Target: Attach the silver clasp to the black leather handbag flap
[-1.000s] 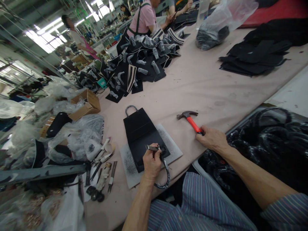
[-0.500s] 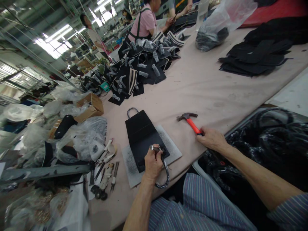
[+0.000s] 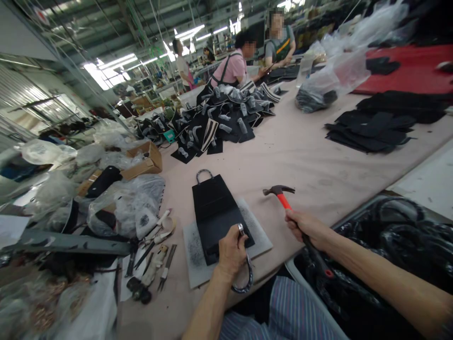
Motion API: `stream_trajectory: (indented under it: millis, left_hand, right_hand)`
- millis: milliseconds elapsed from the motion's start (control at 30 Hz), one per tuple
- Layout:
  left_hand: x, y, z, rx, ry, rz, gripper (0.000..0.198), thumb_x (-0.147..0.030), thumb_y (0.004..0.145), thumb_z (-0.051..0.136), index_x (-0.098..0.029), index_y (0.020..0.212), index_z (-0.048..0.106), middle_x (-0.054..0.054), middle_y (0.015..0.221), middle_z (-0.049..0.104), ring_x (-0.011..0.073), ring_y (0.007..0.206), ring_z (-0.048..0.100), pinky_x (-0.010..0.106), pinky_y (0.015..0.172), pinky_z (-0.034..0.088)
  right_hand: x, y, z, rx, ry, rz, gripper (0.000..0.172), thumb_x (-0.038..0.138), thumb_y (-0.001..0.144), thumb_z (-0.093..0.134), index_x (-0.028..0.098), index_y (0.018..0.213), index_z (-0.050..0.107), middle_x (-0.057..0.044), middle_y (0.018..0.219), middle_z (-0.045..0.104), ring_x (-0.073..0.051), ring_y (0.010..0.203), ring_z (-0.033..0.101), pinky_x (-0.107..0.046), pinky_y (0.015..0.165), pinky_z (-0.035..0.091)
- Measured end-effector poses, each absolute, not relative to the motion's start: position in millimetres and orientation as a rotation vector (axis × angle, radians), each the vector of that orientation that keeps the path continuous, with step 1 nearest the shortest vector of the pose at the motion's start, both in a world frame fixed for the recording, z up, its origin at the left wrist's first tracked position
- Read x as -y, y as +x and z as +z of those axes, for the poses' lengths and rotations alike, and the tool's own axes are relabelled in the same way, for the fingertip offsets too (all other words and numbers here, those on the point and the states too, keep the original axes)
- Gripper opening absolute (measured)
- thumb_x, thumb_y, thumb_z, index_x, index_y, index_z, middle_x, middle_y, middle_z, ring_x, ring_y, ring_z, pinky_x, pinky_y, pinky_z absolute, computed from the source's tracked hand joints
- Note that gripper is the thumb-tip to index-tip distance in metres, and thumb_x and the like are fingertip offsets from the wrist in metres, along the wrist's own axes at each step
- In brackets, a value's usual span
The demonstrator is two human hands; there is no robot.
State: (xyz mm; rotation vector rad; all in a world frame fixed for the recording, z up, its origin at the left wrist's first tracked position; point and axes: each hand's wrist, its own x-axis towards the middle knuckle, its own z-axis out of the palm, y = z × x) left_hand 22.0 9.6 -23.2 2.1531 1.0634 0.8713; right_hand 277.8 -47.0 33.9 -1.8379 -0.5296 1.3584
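Note:
My right hand (image 3: 307, 227) is closed round the handle of a claw hammer (image 3: 283, 199), its head held over the table and the black handle end pointing back toward me. My left hand (image 3: 231, 250) pinches a short metal setting punch (image 3: 241, 229) above the near edge of a black bag panel (image 3: 215, 203). The punch's lower end is hidden by my fingers. Under the panel lies a speckled grey slab (image 3: 193, 250). A plastic-wrapped handle loop (image 3: 249, 278) hangs beside my left wrist, and another wrapped handle (image 3: 204, 171) sticks up at the panel's far end.
Hand tools (image 3: 166, 267) lie left of the slab, with plastic bags (image 3: 123, 208) and a cardboard box (image 3: 145, 160) beyond. Black pieces with wrapped handles (image 3: 226, 118) are heaped ahead. Flat black pieces (image 3: 371, 130) lie right; a bin of wrapped handles (image 3: 396, 226) is beside me. Co-workers stand behind.
My right hand has lifted the hammer, and its handle now shows below the grip. The left hand remains at the panel with the punch. The camera view has tilted up.

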Motion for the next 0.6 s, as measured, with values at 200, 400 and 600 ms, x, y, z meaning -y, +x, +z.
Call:
stream_trajectory:
  millis: [200,400,600]
  left_hand:
    - [-9,20,-24,-1.058,2.156,0.907,0.024,-0.014,0.089,0.059,-0.024,0.109,0.066,0.004,0.103,0.073,0.0206,0.09,0.071,0.031,0.082,0.057]
    - [-10,19,-27,-1.043,2.115,0.877,0.021,-0.011,0.088,0.056,-0.022,0.103,0.065,0.003,0.096,0.072,0.0185,0.089,0.069,0.028,0.082,0.053]
    - [-13,17,-28,-1.067,2.111,0.855,0.015,-0.015,0.089,0.058,-0.022,0.101,0.065,0.003,0.099,0.071,0.0191,0.089,0.068,0.029,0.083,0.052]
  right_hand:
    - [91,265,138,1.344,-1.857,0.392,0.038,0.057,0.097,0.039,0.025,0.079,0.05,0.001,0.058,0.047,-0.014,0.049,0.044,-0.028,0.048,0.034]
    - [117,235,138,2.129,-1.699,-0.145,0.033,0.039,0.104,0.04,0.024,0.076,0.048,0.004,0.049,0.05,-0.012,0.036,0.039,-0.033,0.045,0.018]
    - [116,224,186,1.765,-1.672,-0.199,0.031,0.04,0.105,0.038,0.024,0.082,0.05,0.006,0.051,0.048,-0.011,0.04,0.042,-0.027,0.043,0.026]
